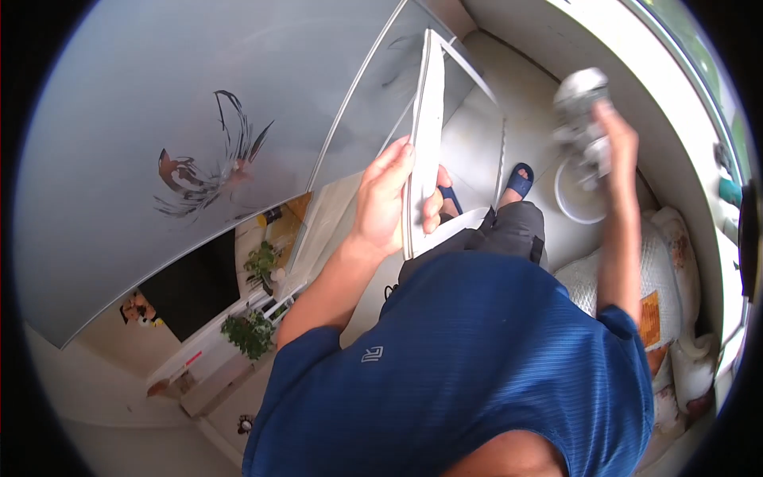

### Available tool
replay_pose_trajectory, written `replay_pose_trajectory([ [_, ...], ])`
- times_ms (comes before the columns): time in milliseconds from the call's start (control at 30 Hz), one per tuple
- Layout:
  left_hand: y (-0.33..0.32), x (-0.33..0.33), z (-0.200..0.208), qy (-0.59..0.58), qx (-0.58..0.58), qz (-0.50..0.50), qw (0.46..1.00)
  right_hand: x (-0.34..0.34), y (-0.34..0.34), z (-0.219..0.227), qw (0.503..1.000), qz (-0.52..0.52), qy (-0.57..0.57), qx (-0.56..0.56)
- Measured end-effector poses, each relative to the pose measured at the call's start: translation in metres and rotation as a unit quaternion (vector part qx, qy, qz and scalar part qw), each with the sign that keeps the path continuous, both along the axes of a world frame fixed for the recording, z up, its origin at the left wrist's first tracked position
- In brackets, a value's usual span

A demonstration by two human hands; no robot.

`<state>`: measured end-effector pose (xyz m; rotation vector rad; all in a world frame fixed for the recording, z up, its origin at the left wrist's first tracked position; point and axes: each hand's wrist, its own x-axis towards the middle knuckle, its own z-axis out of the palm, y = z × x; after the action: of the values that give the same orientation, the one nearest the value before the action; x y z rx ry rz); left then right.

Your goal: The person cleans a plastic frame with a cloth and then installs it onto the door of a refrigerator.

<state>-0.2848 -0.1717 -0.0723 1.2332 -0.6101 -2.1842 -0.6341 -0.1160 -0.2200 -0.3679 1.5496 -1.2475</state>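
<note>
My left hand (385, 195) is closed round one long side of a white rectangular frame (427, 119). The frame stands tilted in front of me, and the floor shows through its middle. Its far right edge (501, 163) looks thin and slightly jagged. Out to the right, my right hand (618, 131) is smeared by motion, its fingers wrapped about a crumpled white-and-grey bundle (584, 119). From that bundle hangs a thin white loop (566, 208). Blur hides what the bundle is made of.
A large grey glossy panel (222, 71) with a dark printed motif fills the left. Right of me are a quilted pale cushion (584, 278) and a low white wall (548, 36). My sandalled foot (519, 183) is on the pale floor. Potted plants (250, 334) stand at lower left.
</note>
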Motion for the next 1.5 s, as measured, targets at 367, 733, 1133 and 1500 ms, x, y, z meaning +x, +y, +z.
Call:
replay_pose_trajectory([
  [367,0.06,0.019,-0.02,-0.148,-0.211,-0.175,0.95,0.238,0.014,0.087,0.946,-0.013,-0.3,-0.121],
  [733,0.059,0.093,-0.006,-0.382,-0.625,-0.31,0.606,0.291,-0.039,0.083,0.91,-0.185,-0.357,-0.104],
  [1133,0.021,0.064,-0.035,-0.35,-0.619,-0.329,0.622,0.299,-0.036,0.04,0.859,-0.219,-0.42,-0.193],
  [1500,0.086,0.03,-0.026,-0.294,-0.611,-0.443,0.587,0.144,-0.011,-0.04,0.85,-0.349,-0.375,-0.126],
])
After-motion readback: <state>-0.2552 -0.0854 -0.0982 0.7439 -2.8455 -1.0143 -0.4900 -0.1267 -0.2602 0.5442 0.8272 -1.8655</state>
